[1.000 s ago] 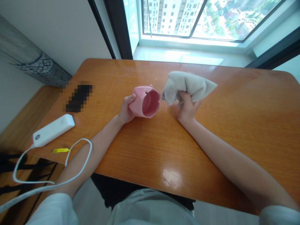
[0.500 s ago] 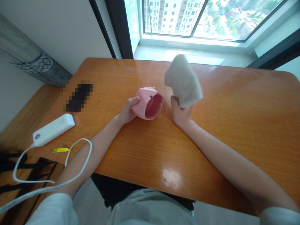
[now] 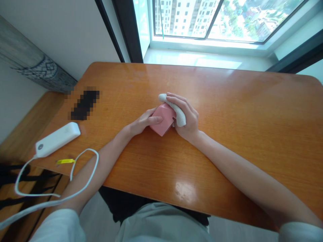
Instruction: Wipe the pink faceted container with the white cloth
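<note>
A pink, faceted cup-like container (image 3: 163, 119) is held above the middle of the wooden table. My left hand (image 3: 143, 121) grips its left side, with the thumb across the near face. Folded in my right hand (image 3: 188, 116) is a white cloth (image 3: 179, 116), pressed against the container's upper right side. The fingers of my right hand curl over the cloth. From this angle the container's opening is mostly hidden behind the cloth and hand.
On the table's left side lie a white power strip (image 3: 58, 139) with a cable (image 3: 88, 181) that loops over my left forearm, a yellow tag (image 3: 65, 161) and a blurred-out dark object (image 3: 84, 106). A window (image 3: 202, 20) stands beyond the wooden table (image 3: 239, 111).
My right hand has brought the cloth down and left onto the container. The container has turned in my left hand, so its opening no longer faces me.
</note>
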### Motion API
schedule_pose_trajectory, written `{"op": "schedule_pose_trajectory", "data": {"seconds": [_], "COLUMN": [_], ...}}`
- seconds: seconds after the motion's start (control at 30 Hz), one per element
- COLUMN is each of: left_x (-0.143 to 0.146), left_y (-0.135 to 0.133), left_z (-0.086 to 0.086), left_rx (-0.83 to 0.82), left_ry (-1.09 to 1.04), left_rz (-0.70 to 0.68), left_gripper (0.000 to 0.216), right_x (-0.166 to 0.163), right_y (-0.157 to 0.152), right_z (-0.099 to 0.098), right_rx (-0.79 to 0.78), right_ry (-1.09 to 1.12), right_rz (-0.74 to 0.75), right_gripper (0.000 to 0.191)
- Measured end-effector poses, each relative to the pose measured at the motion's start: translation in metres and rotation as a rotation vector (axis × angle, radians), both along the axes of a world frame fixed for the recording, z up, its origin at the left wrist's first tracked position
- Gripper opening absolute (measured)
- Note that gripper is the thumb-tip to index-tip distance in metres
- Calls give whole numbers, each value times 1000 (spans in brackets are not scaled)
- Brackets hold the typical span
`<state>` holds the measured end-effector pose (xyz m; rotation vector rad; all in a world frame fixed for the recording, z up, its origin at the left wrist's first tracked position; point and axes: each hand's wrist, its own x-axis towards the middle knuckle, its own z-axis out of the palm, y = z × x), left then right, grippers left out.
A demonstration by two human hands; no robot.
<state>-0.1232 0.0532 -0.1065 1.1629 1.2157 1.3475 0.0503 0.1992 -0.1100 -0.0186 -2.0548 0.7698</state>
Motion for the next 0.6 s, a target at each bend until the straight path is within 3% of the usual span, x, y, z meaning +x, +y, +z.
{"op": "schedule_pose_trajectory", "data": {"seconds": [0.33,0.5,0.6], "left_x": [14,21,26], "left_y": [6,6,8], "left_z": [-1,-4,-7], "left_rx": [217,313,348], "left_ry": [166,453,571], "left_rz": [94,259,307], "left_gripper": [72,89,92], "right_x": [2,0,-2], "right_y": [-1,7,8], "right_z": [3,0,-1], "right_rx": [-56,-19,24], "right_ry": [79,134,125], "right_rz": [-156,-294,-303], "right_gripper": [40,41,43]}}
